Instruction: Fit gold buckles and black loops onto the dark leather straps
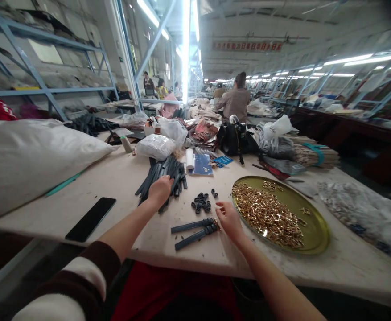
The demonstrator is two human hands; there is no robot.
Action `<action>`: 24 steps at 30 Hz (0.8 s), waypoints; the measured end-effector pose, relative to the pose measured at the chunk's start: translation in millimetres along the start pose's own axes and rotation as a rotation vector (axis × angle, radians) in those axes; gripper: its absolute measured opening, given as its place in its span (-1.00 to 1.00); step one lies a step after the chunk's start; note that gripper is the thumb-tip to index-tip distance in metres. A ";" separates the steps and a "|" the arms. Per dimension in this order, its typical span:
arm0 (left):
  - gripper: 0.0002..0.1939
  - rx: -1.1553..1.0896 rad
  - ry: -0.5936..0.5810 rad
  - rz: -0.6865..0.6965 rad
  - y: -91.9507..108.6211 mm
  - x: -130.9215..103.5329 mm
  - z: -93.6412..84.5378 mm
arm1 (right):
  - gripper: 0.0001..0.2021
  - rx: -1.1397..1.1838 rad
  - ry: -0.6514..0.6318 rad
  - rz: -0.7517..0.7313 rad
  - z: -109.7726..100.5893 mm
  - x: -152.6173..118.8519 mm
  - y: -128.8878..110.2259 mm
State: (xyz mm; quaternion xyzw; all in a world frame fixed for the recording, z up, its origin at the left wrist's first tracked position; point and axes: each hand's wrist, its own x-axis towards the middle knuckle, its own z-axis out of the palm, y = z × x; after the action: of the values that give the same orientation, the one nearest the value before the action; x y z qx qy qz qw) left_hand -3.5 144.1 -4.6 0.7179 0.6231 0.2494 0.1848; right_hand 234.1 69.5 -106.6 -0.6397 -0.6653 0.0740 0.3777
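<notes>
My left hand [160,190] is over a pile of dark leather straps [163,169], its fingers curled in against one of them; the fingertips are partly hidden. Beside the gold tray, my right hand [229,218] hovers with its fingers loosely bent and apart, and nothing shows in it. Just left of that hand lie two finished-looking dark straps [195,237] with gold buckles at their right ends. A small heap of black strap loops [202,203] sits between my hands. Many gold buckles [269,214] fill the round gold tray [320,227].
A black phone [91,218] lies at the left near the table edge. A large white sack [31,160] covers the far left. Behind the straps are plastic bags [157,146], a white roll [190,158] and a black bag [237,137]. A person [237,100] stands farther back.
</notes>
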 end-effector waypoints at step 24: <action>-0.64 -1.079 -0.794 -0.391 12.1 -91.1 44.6 | -0.75 -0.087 -0.366 0.040 -9.6 56.5 6.5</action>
State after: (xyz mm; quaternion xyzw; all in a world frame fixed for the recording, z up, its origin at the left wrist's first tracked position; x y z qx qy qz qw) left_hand 23.5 54.3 -45.2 0.4371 0.4153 0.2050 0.7710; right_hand 250.8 118.1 -80.5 -0.6444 -0.7126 0.1678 0.2209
